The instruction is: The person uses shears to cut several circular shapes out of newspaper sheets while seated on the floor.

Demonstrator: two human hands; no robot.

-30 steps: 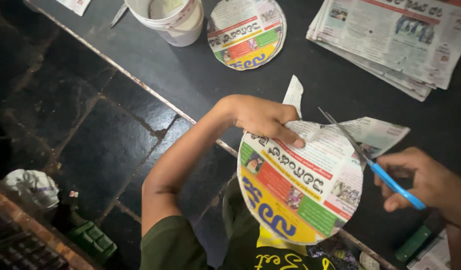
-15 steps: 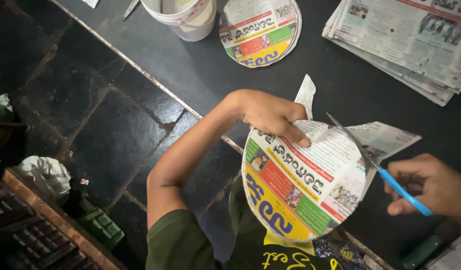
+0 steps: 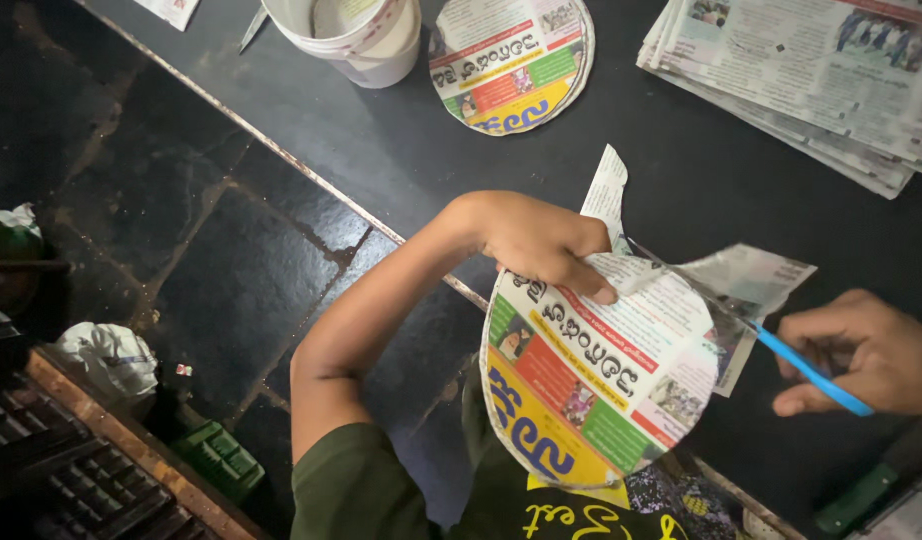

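Left hand [image 3: 541, 240] bent in from the elbow, fingers on top and thumb under the upper edge of the newspaper disc [image 3: 596, 375], grip clamped on it, disc held tilted over the table [image 3: 401, 150] edge near the body. Right hand [image 3: 871, 355] at right, grip closed on the blue-handled scissors [image 3: 751, 335], blades in the paper at the disc's right rim, a loose offcut [image 3: 756, 280] hanging there. Farther on the dark table: a finished paper disc [image 3: 511, 62], a white bucket [image 3: 356, 35] beside it, a newspaper stack [image 3: 811, 80] top right.
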